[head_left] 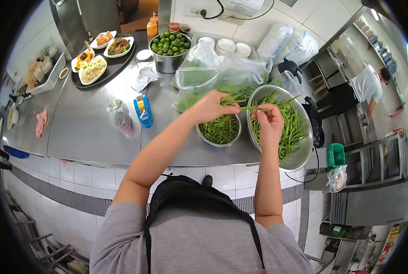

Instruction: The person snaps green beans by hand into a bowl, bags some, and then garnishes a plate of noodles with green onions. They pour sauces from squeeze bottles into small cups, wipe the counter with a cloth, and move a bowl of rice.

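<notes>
My left hand (211,108) is closed around green beans (233,97) and stands above a small steel bowl. Between finger and thumb, my right hand (269,119) pinches the end of a green bean that stretches across to the left hand. Cut green pieces (219,129) fill much of the small steel bowl (226,145). To its right, a large steel bowl (306,153) holds long whole green beans (290,132), partly covered by my right hand. Clear plastic bags (195,78) with green contents lie just behind my hands.
A pot of green limes (169,45) stands behind, near a dark oval tray (104,78) with several plated dishes. A blue tape dispenser (143,112) and a plastic-wrapped cup (119,115) are at left. Stacked white bowls (226,46) sit at the back. Another person (366,86) bends at far right.
</notes>
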The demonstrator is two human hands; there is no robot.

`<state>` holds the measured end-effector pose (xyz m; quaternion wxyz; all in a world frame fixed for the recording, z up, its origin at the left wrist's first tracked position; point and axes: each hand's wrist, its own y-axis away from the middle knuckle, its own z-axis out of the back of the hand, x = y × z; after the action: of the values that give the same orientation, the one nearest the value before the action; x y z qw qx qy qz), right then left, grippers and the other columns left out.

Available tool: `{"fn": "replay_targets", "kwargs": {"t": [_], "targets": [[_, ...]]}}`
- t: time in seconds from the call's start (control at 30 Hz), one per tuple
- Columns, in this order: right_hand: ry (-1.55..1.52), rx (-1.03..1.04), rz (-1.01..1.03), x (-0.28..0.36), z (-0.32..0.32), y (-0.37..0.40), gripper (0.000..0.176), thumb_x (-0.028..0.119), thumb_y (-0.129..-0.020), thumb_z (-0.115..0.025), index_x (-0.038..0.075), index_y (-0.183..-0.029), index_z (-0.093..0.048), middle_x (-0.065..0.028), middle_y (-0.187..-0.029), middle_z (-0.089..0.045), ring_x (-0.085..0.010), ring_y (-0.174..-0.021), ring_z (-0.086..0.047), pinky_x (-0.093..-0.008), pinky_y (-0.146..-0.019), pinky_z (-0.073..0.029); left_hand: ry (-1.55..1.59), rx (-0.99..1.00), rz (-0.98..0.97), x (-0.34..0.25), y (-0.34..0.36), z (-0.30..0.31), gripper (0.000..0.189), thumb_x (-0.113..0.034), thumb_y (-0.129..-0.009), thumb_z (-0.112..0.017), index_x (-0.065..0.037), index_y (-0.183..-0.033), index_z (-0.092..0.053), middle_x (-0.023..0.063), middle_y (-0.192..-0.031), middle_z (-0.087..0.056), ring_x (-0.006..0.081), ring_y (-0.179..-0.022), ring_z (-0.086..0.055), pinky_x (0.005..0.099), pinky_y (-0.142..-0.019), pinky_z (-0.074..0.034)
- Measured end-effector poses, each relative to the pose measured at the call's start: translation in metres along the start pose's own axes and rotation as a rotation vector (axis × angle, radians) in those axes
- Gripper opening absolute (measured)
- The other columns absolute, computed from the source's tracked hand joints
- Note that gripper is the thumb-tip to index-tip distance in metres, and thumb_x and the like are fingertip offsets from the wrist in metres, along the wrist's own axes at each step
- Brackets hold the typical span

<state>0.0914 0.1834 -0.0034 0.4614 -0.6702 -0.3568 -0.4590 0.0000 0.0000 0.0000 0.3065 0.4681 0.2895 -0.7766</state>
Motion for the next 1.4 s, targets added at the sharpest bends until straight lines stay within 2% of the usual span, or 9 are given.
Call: {"fn": "replay_targets", "kwargs": {"t": [0.17, 0.3, 0.43, 0.53, 0.63, 0.77, 0.9, 1.03, 1.4], "targets": [[0.999, 0.125, 0.608, 0.031, -0.010, 0.009, 0.015, 0.003, -0.068, -0.066, 0.004, -0.082, -0.063, -0.0078, -0.080, -0.058, -0.0235, -0.073, -0.057, -0.0339, -0.065, -0.046, 0.421, 0.203, 0.279, -0.012, 0.013, 0.017, 0.022, -0.024, -0.077, -0.068, -0.005, -0.087, -0.064, -0.0001, -0.075, -0.063, 0.0007, -0.046, -0.035, 0.0182, -0.040, -0.023], [1.101, 0.214, 0.770, 0.032, -0.015, 0.011, 0.016, 0.005, -0.068, -0.067, 0.004, -0.084, -0.063, -0.0092, -0.082, -0.056, -0.0263, -0.072, -0.055, -0.0334, -0.064, -0.045, 0.434, 0.205, 0.325, -0.012, 0.021, 0.025, 0.018, -0.023, -0.077, -0.068, -0.006, -0.083, -0.067, -0.0048, -0.067, -0.058, 0.0010, -0.046, -0.032, 0.0197, -0.040, -0.020], [0.890, 0.213, 0.619, 0.019, -0.021, 0.012, 0.009, 0.006, -0.075, -0.064, 0.003, -0.083, -0.062, -0.0069, -0.080, -0.056, -0.0202, -0.069, -0.054, -0.0290, -0.063, -0.043, 0.463, 0.258, 0.322, -0.008, 0.027, 0.029, 0.019, -0.023, -0.079, -0.066, -0.005, -0.086, -0.064, -0.0032, -0.071, -0.060, 0.0004, -0.045, -0.032, 0.0188, -0.039, -0.021], [-0.286, 0.080, -0.011, 0.005, -0.035, 0.013, 0.010, 0.006, -0.086, -0.054, 0.000, -0.079, -0.060, -0.0016, -0.081, -0.057, -0.0068, -0.066, -0.047, -0.0205, -0.059, -0.039, 0.408, 0.287, 0.261, -0.013, 0.032, 0.028, 0.020, -0.023, -0.080, -0.065, -0.006, -0.088, -0.062, -0.0017, -0.075, -0.061, 0.0000, -0.044, -0.031, 0.0174, -0.039, -0.021], [-0.327, -0.046, -0.017, -0.003, -0.033, 0.007, 0.007, 0.005, -0.084, -0.056, 0.000, -0.080, -0.060, -0.0012, -0.084, -0.058, -0.0072, -0.067, -0.049, -0.0203, -0.059, -0.040, 0.373, 0.220, 0.256, -0.006, 0.037, 0.025, 0.019, -0.023, -0.081, -0.064, -0.006, -0.089, -0.062, -0.0035, -0.073, -0.058, 0.0001, -0.044, -0.031, 0.0175, -0.039, -0.021], [0.892, 0.197, 0.227, -0.039, -0.030, 0.020, 0.010, 0.009, -0.083, -0.057, 0.001, -0.085, -0.061, -0.0075, -0.080, -0.061, -0.0128, -0.065, -0.054, -0.0242, -0.061, -0.044, 0.527, 0.047, 0.291, 0.009, 0.040, 0.017, 0.018, -0.023, -0.082, -0.063, -0.007, -0.092, -0.064, -0.0062, -0.068, -0.053, 0.0004, -0.044, -0.029, 0.0180, -0.039, -0.021], [0.991, 0.097, 0.471, -0.055, -0.039, 0.019, 0.012, 0.011, -0.083, -0.058, 0.001, -0.087, -0.063, -0.0096, -0.075, -0.059, -0.0154, -0.062, -0.055, -0.0256, -0.060, -0.045, 0.577, 0.034, 0.275, 0.010, 0.043, 0.014, 0.018, -0.022, -0.083, -0.062, -0.008, -0.093, -0.064, -0.0076, -0.064, -0.049, 0.0005, -0.044, -0.028, 0.0185, -0.039, -0.020], [0.303, 0.162, -0.203, -0.005, -0.050, 0.018, 0.016, 0.012, -0.080, -0.062, 0.001, -0.091, -0.064, -0.0062, -0.067, -0.055, -0.0123, -0.060, -0.054, -0.0261, -0.056, -0.042, 0.582, -0.004, 0.271, 0.006, 0.044, 0.014, 0.017, -0.022, -0.083, -0.062, -0.008, -0.093, -0.065, -0.0083, -0.062, -0.047, 0.0005, -0.043, -0.028, 0.0188, -0.039, -0.019], [0.626, 0.175, 0.430, -0.001, -0.060, 0.027, 0.007, 0.003, -0.077, -0.063, 0.000, -0.083, -0.065, -0.0035, -0.065, -0.050, -0.0116, -0.053, -0.045, -0.0249, -0.047, -0.034, 0.765, -0.240, 0.228, 0.003, 0.046, 0.002, 0.021, -0.019, -0.081, -0.065, -0.001, -0.092, -0.064, -0.0037, -0.065, -0.051, 0.0006, -0.044, -0.032, 0.0185, -0.038, -0.021]]}}
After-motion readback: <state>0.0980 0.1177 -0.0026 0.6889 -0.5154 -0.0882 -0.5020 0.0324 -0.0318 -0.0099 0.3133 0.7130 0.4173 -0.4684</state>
